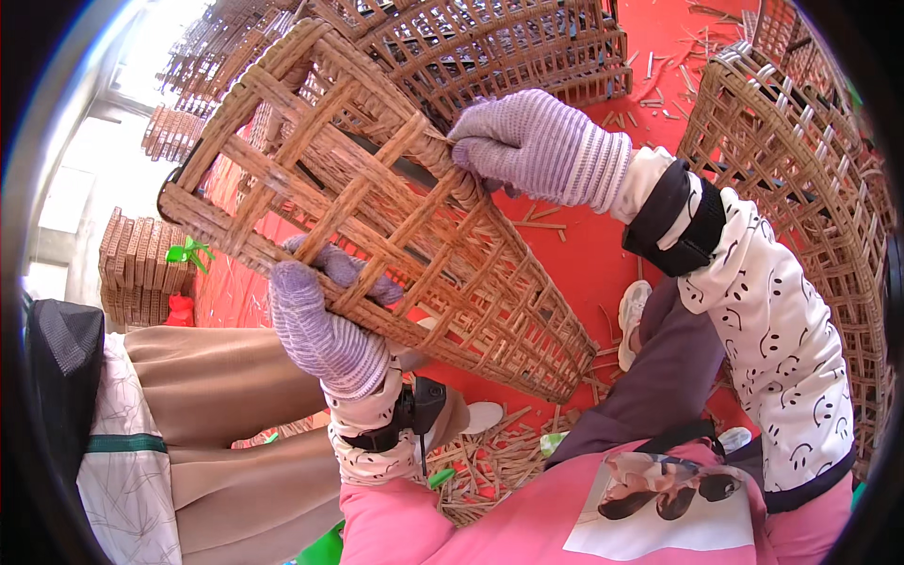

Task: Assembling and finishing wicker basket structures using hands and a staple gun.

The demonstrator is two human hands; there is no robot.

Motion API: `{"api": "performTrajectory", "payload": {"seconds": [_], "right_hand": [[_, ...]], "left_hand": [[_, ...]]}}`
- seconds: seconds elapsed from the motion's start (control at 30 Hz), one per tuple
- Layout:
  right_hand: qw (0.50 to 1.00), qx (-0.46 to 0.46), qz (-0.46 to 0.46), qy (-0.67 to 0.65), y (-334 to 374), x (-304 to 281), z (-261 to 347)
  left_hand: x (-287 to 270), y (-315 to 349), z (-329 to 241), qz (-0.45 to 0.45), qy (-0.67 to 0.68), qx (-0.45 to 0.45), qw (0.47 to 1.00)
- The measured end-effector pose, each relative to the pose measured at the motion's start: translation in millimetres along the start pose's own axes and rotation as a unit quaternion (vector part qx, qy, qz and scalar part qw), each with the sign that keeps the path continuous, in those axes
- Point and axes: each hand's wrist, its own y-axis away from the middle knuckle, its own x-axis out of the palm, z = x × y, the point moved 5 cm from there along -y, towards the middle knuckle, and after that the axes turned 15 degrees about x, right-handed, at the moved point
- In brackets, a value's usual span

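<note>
A brown woven wicker basket [377, 235] with an open lattice of flat strips slants across the middle of the head view, its broad end at the upper left and its far end low on the right. My left hand [325, 306], in a purple striped knit glove, grips the lower left edge, with fingers passing through the lattice. On the upper right edge, my right hand [527, 146], in a matching glove, has its thumb and fingers pinched at the woven rim. Whether a loose strand sits in that pinch is too small to tell.
More wicker baskets stand behind [490, 47] and at the right [791, 160]. Stacked woven pieces [141, 259] lie at the left. Cut strip scraps [490, 461] litter the red floor [603, 245]. A person in brown trousers [235, 386] is close on my left.
</note>
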Motion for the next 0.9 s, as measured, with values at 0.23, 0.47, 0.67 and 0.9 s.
{"api": "performTrajectory", "payload": {"seconds": [0.23, 0.47, 0.67, 0.9], "right_hand": [[0.988, 0.071, 0.059, -0.12, -3.8, 8.5, -17.4], [0.994, 0.059, -0.075, -0.051, 0.6, 21.8, -9.7], [0.99, 0.059, -0.122, -0.032, -6.0, 11.1, -8.6], [0.987, 0.069, -0.145, -0.021, -1.3, 18.4, -3.3]], "left_hand": [[-1.8, -3.3, 7.6, 0.004, 0.062, -0.007, 0.998], [-4.0, -12.1, 14.3, -0.001, 0.056, -0.024, 0.998], [7.3, -16.8, 12.9, -0.013, 0.059, -0.011, 0.998], [3.9, -16.4, 8.9, 0.006, 0.073, 0.011, 0.997]]}}
